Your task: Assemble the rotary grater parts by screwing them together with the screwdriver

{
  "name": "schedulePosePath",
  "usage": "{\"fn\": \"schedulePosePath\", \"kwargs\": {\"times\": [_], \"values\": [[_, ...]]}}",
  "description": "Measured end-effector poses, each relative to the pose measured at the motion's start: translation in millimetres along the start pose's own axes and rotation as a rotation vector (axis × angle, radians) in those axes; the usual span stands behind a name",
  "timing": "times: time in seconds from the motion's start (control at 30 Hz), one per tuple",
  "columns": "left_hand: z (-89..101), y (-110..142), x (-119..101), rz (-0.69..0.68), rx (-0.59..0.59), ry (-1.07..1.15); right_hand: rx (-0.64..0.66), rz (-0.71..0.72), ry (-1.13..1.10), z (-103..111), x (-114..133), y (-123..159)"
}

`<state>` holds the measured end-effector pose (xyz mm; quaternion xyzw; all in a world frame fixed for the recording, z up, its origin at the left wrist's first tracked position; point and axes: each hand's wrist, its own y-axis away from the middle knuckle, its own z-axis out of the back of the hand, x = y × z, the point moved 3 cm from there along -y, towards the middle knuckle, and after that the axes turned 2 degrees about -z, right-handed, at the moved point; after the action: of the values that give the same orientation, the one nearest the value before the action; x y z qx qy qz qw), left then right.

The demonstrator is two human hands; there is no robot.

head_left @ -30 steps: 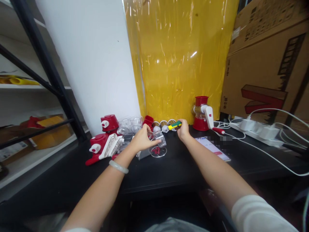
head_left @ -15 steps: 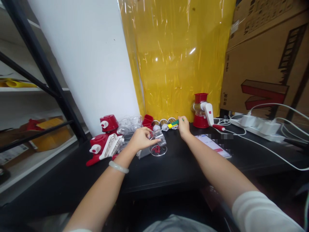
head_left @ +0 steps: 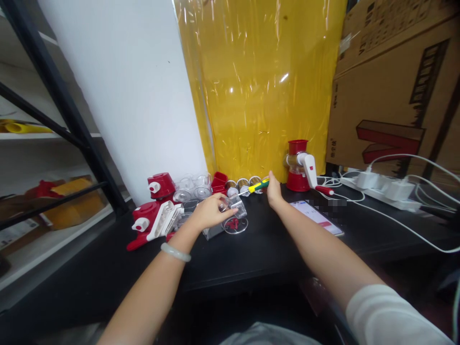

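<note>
My left hand is closed around a clear plastic part, holding it tilted above the table. A screwdriver with a yellow and green handle points left, its thin shaft reaching into that part; the exact tip contact is too small to make out. At the handle's far end is my right hand, holding it with fairly straight fingers, partly hidden from this side. Just below the clear part lies a round clear piece with a red centre on the black table.
Red housings and a white crank handle lie left. Clear cups, a red hopper and metal drums line the back. An upright red grinder, phone and power strip are right.
The fingers of my right hand have straightened and shifted toward the handle's end, and more of the handle shows. My left hand keeps the clear part almost in place; the view shifts slightly.
</note>
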<state>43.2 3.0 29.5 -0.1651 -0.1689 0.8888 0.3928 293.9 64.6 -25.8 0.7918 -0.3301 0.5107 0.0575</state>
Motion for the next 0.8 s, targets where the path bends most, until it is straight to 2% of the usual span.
{"fn": "schedulePosePath", "kwargs": {"times": [0.1, 0.17, 0.4, 0.5, 0.6, 0.8], "values": [[-2.7, -1, 2, -0.011, 0.038, 0.046, -0.011, 0.081, 0.188, 3, 1, 0], [-3.4, -1, 2, -0.019, 0.05, 0.062, -0.007, 0.068, 0.19, 2, 0, -1], [-2.7, -1, 2, -0.036, 0.043, 0.111, -0.003, -0.061, -0.174, -9, -3, 0], [-3.2, -1, 1, -0.043, 0.043, 0.119, 0.032, -0.077, -0.244, -10, -2, 1], [-3.3, -2, 1, -0.048, 0.034, 0.127, 0.046, -0.038, -0.188, -8, -3, 1], [-4.2, -1, 3, -0.04, 0.023, 0.142, 0.004, 0.034, 0.072, -1, -4, -2]]}}
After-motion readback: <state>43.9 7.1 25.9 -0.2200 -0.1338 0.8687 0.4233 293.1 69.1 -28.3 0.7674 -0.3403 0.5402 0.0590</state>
